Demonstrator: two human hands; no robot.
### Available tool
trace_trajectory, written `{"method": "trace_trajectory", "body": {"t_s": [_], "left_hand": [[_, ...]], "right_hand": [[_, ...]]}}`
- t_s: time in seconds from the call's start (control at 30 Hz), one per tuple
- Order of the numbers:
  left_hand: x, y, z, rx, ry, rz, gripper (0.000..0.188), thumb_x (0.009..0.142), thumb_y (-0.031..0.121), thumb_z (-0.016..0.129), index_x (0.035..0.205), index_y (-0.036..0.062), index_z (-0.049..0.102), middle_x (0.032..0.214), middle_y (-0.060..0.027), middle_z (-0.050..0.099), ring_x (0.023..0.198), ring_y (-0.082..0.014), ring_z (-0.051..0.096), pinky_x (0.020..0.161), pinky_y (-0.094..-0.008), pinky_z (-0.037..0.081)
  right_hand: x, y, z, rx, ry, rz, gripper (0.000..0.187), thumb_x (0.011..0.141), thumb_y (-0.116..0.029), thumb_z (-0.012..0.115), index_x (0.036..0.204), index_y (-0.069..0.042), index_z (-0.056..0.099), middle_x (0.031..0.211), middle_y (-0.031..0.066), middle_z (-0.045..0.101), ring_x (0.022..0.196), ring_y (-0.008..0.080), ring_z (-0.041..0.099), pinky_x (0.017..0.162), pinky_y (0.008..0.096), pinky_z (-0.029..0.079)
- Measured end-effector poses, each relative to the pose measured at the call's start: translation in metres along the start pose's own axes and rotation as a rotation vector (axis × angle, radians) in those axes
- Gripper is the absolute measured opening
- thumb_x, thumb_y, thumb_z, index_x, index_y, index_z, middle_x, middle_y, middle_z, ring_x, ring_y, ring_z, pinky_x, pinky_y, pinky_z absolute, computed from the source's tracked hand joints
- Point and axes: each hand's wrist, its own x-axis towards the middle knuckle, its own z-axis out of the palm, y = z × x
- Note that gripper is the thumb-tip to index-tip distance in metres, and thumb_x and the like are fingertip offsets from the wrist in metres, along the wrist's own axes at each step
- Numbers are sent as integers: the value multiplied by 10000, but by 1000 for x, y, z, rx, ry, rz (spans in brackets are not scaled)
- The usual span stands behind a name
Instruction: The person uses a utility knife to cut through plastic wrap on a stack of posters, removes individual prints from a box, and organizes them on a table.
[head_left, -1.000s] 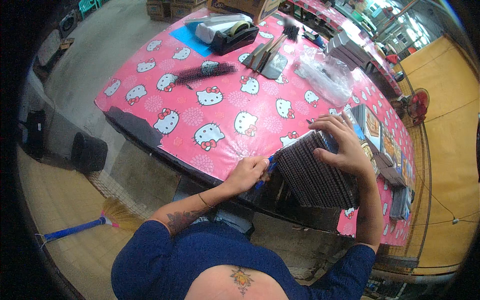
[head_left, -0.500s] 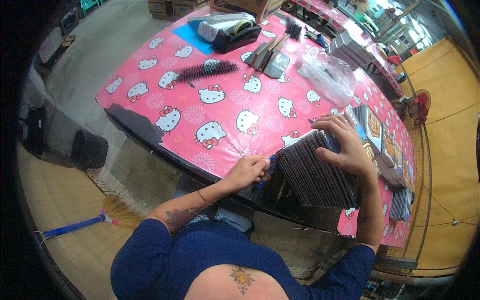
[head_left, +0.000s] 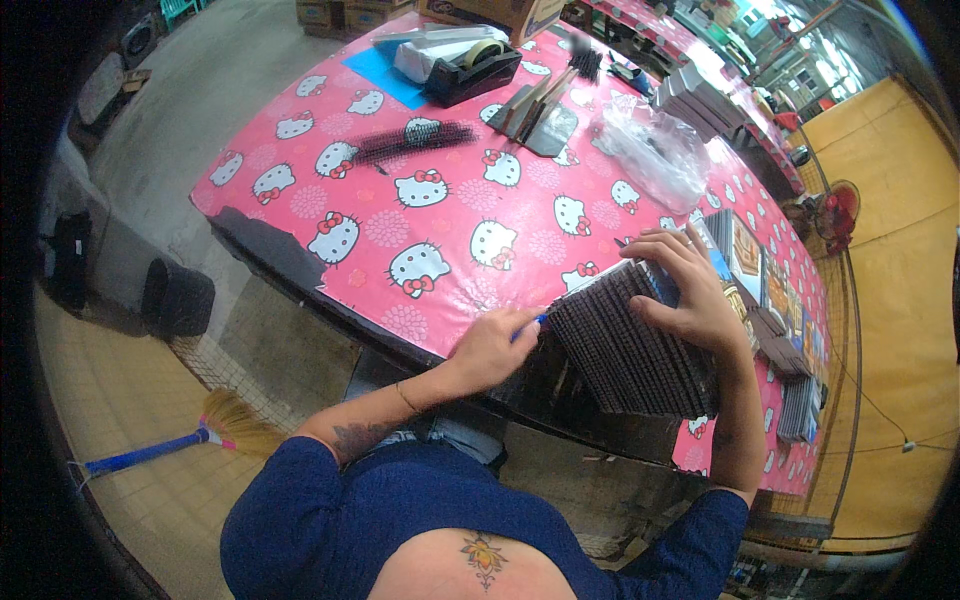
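Observation:
A thick row of wire-bound notebooks (head_left: 630,345) lies at the table's near edge, their dark coil spines toward me. My right hand (head_left: 685,290) rests over their right part, fingers spread across the top and thumb against the spines. At the left end of the row, my left hand (head_left: 497,345) is closed round a small blue-handled tool (head_left: 542,321). Only a bit of blue shows past the fingers, and the tool's working end cannot be made out.
On the pink patterned table (head_left: 450,270) lie dark wire binding coils (head_left: 415,142), a black tape dispenser (head_left: 474,78), flat metal pieces (head_left: 538,120) and a clear plastic bag (head_left: 660,160). More booklets (head_left: 745,250) stand at right. A broom (head_left: 200,437) lies at lower left.
My left hand has turned so more of its back shows, and its fingers have shifted on the blue-handled tool. My right hand and the notebooks stay almost where they were.

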Motion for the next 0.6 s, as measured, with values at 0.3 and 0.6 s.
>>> {"method": "trace_trajectory", "body": {"t_s": [0.3,0.6], "left_hand": [[9,-15,-1,-773,-301,-659,327,955,297,476,730,64,524,695,-12,549,626,-103,594,521,-229,449],[1,-13,4,184,-42,72,334,934,243,525,1175,37,631,721,-60,563,660,-205,646,639,-365,509]], "right_hand": [[-1,1,1,6,7,-4,516,688,-324,680,1163,-146,584,1150,85,579,1212,270,498,1131,566,134],[-1,2,1,7,11,-7,512,692,-320,684,1164,-147,583,1151,87,575,1210,273,494,1130,566,127]]}}
